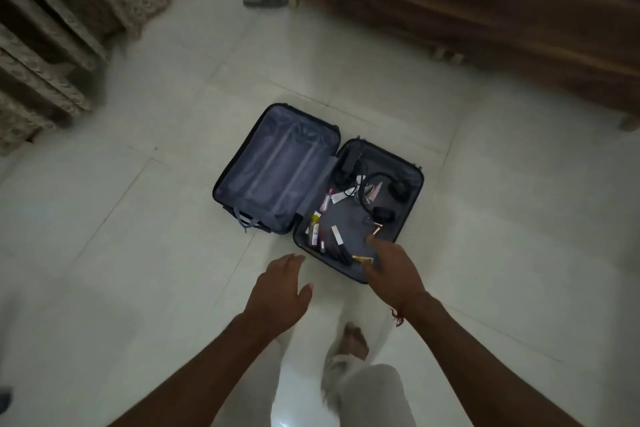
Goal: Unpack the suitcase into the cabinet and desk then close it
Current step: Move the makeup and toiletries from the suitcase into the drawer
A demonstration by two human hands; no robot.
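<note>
Head view: an open suitcase (277, 166) is seen lying flat on the tiled floor (138, 236), just ahead of both hands. Its left half, lined in grey, lies ahead of the left hand (282, 284); its right half is reached over by the right hand (393, 269). The left hand is held over the floor, just short of the case, fingers spread and relaxed, nothing held. The right hand is stretched over the near corner of the right half, fingers extended downward; whether anything is touched cannot be told. Small tubes (317, 229) are scattered ahead of and left of the right hand, and black cables (367, 191) are piled beyond its fingertips. A wooden bed (467, 21) stands well beyond the right hand, curtains (52, 28) well beyond the left.
</note>
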